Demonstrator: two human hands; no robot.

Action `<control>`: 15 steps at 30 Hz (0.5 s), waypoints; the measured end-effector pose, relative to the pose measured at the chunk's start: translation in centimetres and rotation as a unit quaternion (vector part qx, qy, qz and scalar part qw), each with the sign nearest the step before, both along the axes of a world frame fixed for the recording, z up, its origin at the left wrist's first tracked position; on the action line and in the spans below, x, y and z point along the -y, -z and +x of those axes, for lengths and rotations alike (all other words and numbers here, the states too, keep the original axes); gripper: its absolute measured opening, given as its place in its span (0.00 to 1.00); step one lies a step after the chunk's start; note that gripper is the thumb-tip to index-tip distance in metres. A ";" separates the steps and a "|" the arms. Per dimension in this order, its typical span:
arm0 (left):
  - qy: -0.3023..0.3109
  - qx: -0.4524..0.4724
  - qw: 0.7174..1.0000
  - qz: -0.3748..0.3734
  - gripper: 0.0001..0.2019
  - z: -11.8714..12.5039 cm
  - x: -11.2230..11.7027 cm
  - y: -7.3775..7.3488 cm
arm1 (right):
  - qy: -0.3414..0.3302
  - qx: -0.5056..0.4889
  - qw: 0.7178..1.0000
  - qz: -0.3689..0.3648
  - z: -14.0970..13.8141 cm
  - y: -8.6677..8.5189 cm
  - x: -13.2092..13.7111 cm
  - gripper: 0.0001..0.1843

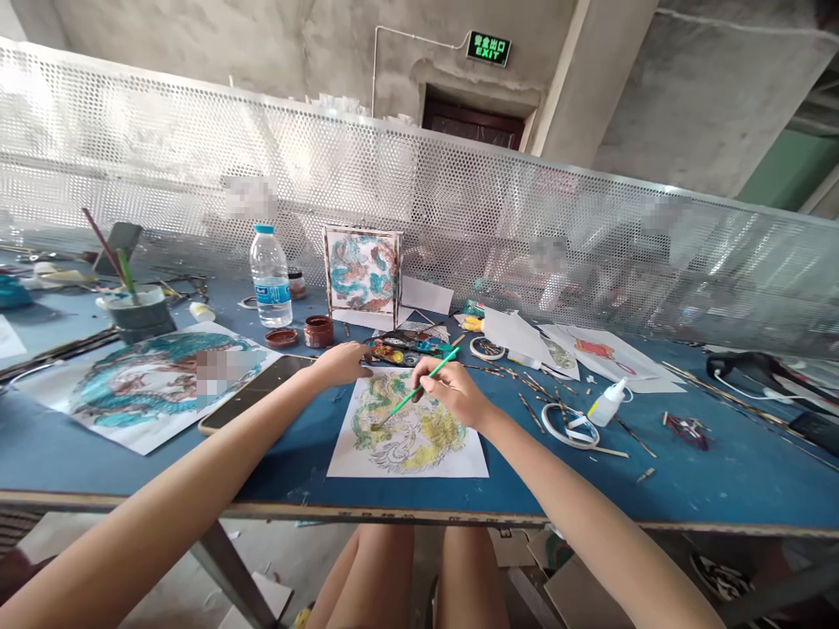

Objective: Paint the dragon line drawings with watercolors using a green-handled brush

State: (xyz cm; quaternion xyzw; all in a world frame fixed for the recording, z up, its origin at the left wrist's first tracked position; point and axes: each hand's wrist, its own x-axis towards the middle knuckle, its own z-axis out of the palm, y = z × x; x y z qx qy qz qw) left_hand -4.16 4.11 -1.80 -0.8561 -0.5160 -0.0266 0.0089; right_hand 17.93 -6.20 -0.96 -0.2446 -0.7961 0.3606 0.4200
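Observation:
My right hand (452,390) is closed round a green paintbrush (429,378), whose tip meets the left part of a dragon drawing (468,459) on white paper. Yellow and green paint covers much of the drawing, while some outlines stay white. At the paper's upper left corner, my left hand (341,362) lies with its fingers stretched out beside the paint palette (393,351). Whether those fingertips touch the palette is hard to tell. The palette holds patches of yellow, red, blue and dark paint.
A phone (262,393) and a blue-brown painting (148,380) lie leftward, near a brush pot (137,314). Behind stand a water bottle (271,279), a brown paint jar (318,331) and a framed picture (364,273). Rightward are a glue bottle (608,402), white coil (570,425) and thin sticks.

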 end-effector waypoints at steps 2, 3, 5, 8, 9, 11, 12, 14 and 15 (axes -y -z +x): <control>0.000 0.001 1.000 0.001 0.18 0.0 0.1 0.0 | 0.011 0.020 1.000 0.021 0.1 0.0 0.0 0.12; -0.001 0.001 1.000 0.001 0.18 0.0 0.1 0.0 | 0.022 0.026 0.999 0.031 0.3 0.0 -0.1 0.12; -0.002 0.000 1.000 0.001 0.18 0.0 0.2 -0.1 | 0.040 0.027 0.998 0.041 0.6 -0.1 -0.2 0.12; -0.001 -0.002 1.000 -0.001 0.18 0.0 0.2 -0.2 | 0.040 0.002 0.999 0.026 0.7 -0.1 -0.2 0.12; 0.000 -0.002 1.000 -0.001 0.18 0.1 0.2 -0.1 | 0.035 -0.008 0.999 0.018 0.6 -0.1 -0.1 0.12; 0.000 -0.001 1.000 0.000 0.18 0.1 0.1 -0.1 | 0.021 -0.013 1.000 0.003 0.2 0.1 0.0 0.12; -0.002 -0.001 1.000 0.001 0.19 0.1 0.1 -0.1 | 0.011 -0.007 1.000 0.000 0.0 0.1 0.1 0.12; -0.005 0.003 1.000 0.002 0.19 0.1 0.1 0.0 | -0.002 0.011 1.000 0.004 -0.3 0.1 0.1 0.12; -0.005 0.004 1.000 0.001 0.18 0.1 0.1 0.0 | -0.003 0.020 1.000 0.009 -0.4 0.1 0.2 0.13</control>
